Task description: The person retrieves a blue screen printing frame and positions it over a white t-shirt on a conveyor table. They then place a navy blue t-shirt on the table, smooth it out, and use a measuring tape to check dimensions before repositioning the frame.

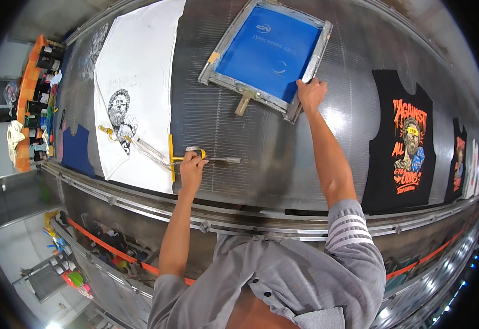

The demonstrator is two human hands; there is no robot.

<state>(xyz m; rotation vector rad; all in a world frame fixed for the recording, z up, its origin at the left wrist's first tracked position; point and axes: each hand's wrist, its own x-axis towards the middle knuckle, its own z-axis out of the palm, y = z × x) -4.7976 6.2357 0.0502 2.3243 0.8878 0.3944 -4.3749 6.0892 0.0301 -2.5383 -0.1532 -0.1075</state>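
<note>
My right hand grips the lower right side of a screen printing frame, whose grey, worn border surrounds a blue mesh. A small wooden block juts from its near edge. My left hand is closed at what looks like a yellow-and-white tape measure, partly hidden by my fingers. A thin metal rod-like tool lies to the right of those fingers. To their left are a yellow bar and a pale measuring strip across a white printed garment piece.
The long metal table has a rail along its near edge. Black printed garment pieces lie at the right, and a dark blue piece at the left. An orange shelf with several dark containers stands beyond the left end.
</note>
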